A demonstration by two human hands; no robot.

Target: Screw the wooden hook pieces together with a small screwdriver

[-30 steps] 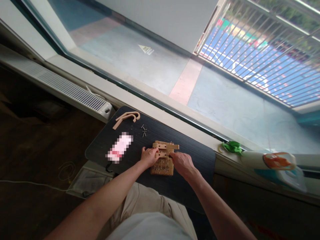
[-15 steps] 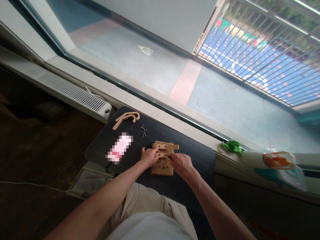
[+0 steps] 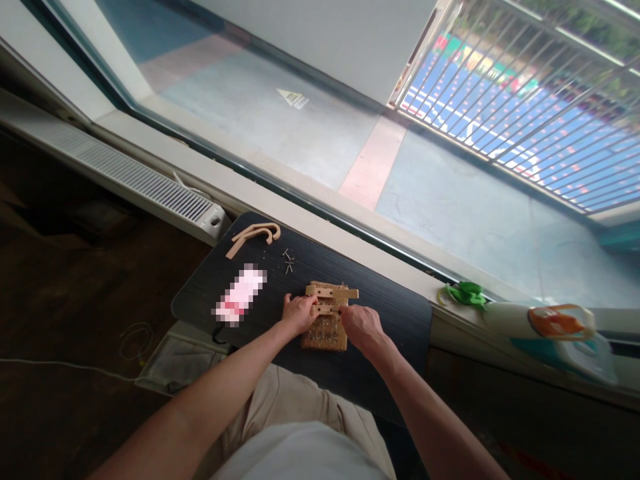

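Observation:
Two light wooden pieces with dark holes lie across a rough, brown speckled block [image 3: 324,339] on the table. My left hand [image 3: 299,315] is closed on the left end of the nearer wooden piece [image 3: 326,310]. The farther wooden piece [image 3: 333,293] lies just beyond, its right end sticking out past the block. My right hand [image 3: 363,328] is curled at the right end of the nearer piece, fingers pressed together; whatever they hold is hidden. Several screws [image 3: 289,262] lie loose beyond my left hand. Curved wooden hooks [image 3: 256,231] rest at the table's far left corner.
The dark table [image 3: 395,320] stands against a window sill [image 3: 280,217]. A blurred-out pink and white item [image 3: 240,295] lies on its left side. A white radiator [image 3: 150,183] is at the left. On the sill at right are a green item [image 3: 466,293] and a container with an orange handle [image 3: 557,321].
My right hand has turned slightly at the nearer wooden piece, and the dark bit seen at its fingertips now shows less. My left hand stays in place. The view has shifted very slightly.

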